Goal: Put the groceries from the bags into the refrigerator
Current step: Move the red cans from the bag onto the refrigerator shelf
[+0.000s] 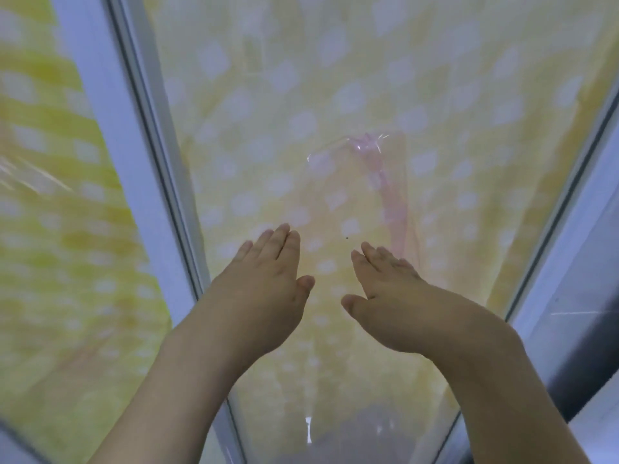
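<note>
Both of my hands are raised in front of a glossy yellow panel (335,95) patterned with pale dots, framed by white strips; it looks like a refrigerator door. My left hand (268,279) has straight fingers laid flat against or just off the panel. My right hand (385,293) is likewise flat with fingers together, thumb out. Neither hand holds anything. A faint pink reflection or film (385,182) shows on the panel above my right hand. No groceries or bags are in view.
A white frame strip (134,145) runs diagonally left of the panel, with another yellow dotted panel (50,246) beyond it. At the right, a white edge (569,229) and a dark grey surface (586,329) border the panel.
</note>
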`<state>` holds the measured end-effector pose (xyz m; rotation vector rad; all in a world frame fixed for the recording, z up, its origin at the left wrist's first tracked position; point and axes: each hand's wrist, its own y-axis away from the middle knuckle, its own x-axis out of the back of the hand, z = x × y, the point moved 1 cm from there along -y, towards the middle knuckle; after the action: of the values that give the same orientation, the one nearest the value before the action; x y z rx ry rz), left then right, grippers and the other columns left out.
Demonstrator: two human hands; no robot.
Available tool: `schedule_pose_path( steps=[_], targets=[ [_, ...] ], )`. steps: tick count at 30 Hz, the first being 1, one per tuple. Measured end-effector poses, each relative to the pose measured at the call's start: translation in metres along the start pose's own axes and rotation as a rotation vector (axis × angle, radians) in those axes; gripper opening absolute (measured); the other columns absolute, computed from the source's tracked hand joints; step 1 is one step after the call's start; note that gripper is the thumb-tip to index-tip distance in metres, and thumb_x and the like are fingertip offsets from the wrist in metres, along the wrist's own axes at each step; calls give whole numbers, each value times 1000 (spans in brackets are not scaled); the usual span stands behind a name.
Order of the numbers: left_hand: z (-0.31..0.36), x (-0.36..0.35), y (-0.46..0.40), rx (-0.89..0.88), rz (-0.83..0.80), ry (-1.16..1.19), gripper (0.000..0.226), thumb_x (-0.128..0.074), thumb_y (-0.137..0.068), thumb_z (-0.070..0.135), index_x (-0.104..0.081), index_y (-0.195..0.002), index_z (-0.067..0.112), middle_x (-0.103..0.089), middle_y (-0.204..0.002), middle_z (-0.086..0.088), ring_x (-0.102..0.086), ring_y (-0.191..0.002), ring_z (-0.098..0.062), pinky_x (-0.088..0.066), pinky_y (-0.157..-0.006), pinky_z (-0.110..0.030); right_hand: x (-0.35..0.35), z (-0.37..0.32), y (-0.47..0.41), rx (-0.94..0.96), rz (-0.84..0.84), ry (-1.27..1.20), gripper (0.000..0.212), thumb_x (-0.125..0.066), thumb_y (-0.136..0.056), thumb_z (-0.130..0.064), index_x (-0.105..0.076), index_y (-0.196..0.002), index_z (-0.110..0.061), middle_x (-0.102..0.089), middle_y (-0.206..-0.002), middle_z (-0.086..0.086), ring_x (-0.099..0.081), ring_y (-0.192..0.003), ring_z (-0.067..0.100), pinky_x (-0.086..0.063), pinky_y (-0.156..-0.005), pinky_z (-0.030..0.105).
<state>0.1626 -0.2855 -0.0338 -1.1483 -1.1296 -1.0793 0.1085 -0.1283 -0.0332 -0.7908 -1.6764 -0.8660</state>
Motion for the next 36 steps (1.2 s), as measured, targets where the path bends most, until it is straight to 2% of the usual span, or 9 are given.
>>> schedule_pose_path(
  steps=[9,19,26,36],
  targets=[
    [-53,7,52,295,77,-17,66,-25,-106,42,3,-158,14,7,-166,-1,6,-153,-15,1,-121,-31,-13,-65,-30,284,-74,70,66,-25,-106,-38,13,-155,-16,24,-161,0,20,-148,16,9,-121,34],
    [-134,15,164,693,64,-39,66,-23,-106,44,4,-158,15,12,-166,0,10,-152,-14,3,-122,-31,-46,-200,-32,666,-141,105,66,-28,-105,-38,8,-156,-16,20,-162,1,16,-150,17,7,-120,34],
    [-180,35,271,1003,68,-77,65,-24,-106,43,5,-158,16,12,-166,2,10,-152,-14,5,-120,-30,-78,-315,1,940,-196,107,65,-29,-105,-37,6,-156,-15,18,-163,2,14,-150,17,6,-121,34],
    [-204,48,409,1304,98,-107,64,-23,-106,42,7,-158,18,14,-165,3,12,-152,-12,6,-121,-29,-118,-446,74,1231,-257,165,66,-29,-105,-36,7,-156,-14,19,-162,3,16,-149,16,8,-120,33]
  ],
)
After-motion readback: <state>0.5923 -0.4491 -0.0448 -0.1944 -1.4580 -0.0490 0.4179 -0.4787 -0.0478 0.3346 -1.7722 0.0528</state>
